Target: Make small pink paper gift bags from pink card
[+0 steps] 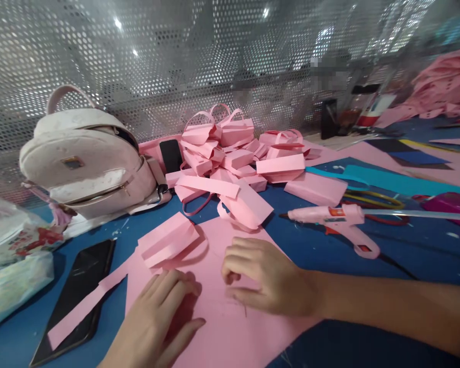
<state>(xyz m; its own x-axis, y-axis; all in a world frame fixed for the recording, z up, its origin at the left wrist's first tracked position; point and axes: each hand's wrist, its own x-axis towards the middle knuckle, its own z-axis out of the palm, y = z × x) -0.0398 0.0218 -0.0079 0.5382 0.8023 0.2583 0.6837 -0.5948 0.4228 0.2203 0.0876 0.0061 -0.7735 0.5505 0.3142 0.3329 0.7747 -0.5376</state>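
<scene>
My left hand (159,317) rests over a large pink paper sheet (230,345), its fingers bent and the thumb held apart, with nothing visible in it. Just beyond those fingertips lies a small folded pink paper bag (167,236) with a curved strip handle. My right hand (266,278) is at the sheet's right side. Its fingers curl loosely and a gap shows between them and the thumb; I see nothing held there. A thin dark line marks the sheet below that thumb. A pink glue gun (329,215) lies on the blue table, right of my hands.
Folded pink paper bags (233,148) are heaped at the back. At left stand a white backpack (88,158) and a tissue pack (26,240); a black phone (76,291) lies under a pink strip (76,312). Turquoise paper (406,180) lies at right, before a perforated metal screen (168,51).
</scene>
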